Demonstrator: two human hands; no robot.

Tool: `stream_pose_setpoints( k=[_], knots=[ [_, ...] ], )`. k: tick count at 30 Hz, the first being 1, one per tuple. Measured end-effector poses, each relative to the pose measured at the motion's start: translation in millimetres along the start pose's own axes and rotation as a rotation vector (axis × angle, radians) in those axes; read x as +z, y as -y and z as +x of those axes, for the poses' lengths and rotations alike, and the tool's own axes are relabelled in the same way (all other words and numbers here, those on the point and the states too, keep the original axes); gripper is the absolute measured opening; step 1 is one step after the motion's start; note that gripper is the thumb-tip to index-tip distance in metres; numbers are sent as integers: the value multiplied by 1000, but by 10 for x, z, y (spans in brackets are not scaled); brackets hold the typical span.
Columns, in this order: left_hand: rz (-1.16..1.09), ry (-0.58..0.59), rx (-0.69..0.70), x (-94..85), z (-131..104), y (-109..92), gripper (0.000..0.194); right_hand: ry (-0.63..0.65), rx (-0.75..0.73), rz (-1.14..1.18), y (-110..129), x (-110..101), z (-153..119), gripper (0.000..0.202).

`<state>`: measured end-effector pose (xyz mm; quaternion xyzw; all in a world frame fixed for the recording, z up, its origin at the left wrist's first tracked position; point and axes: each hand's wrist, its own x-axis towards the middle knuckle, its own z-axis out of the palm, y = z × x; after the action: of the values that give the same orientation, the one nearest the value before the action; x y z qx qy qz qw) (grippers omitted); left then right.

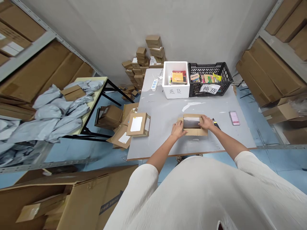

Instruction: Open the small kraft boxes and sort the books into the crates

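Note:
A small open cardboard box (195, 131) lies on the grey table (163, 140), its front flap folded out toward me. Inside it a whitish-grey surface shows, but I cannot make out what it is. My left hand (178, 129) grips the box's left side, fingers bent over the flap. On the opposite side, my right hand (206, 122) holds the right end of the box. Just beyond my right wrist lies a black tool with a yellow part (216, 123), partly hidden by the arm.
A taped carton with a white label (136, 124) sits at the table's left edge. Behind are a white foam bin (176, 92) and a black crate (224, 80), both holding books or packets. A phone (234, 118) lies right; a power strip (154, 84) lies back left.

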<state>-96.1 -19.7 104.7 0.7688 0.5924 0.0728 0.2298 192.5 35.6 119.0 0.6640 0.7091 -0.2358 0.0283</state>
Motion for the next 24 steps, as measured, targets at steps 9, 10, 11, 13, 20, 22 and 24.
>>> stream_pose_setpoints(
  k=[9, 10, 11, 13, 20, 22, 24],
  knots=[
    [-86, 160, -16, -49, 470, 125, 147, 5, 10, 15, 19, -11, -27, 75],
    [-91, 171, -18, -56, 494, 142, 150, 8, 12, 21, 16, -14, -34, 75],
    [-96, 181, -18, -61, 511, 155, 152, 11, 13, 28, 10, -17, -39, 76],
    [-104, 195, -8, -66, 530, 173, 153, 13, 14, 48, -9, -24, -46, 78],
    [-105, 236, 15, -89, 534, 148, 145, 6, -16, 203, -176, -80, -56, 83],
    [-106, 228, 18, -106, 532, 139, 143, -43, -38, 264, -268, -98, -85, 79],
    [-107, 217, 15, -122, 527, 133, 142, -117, -41, 308, -381, -106, -128, 78]
  ],
)
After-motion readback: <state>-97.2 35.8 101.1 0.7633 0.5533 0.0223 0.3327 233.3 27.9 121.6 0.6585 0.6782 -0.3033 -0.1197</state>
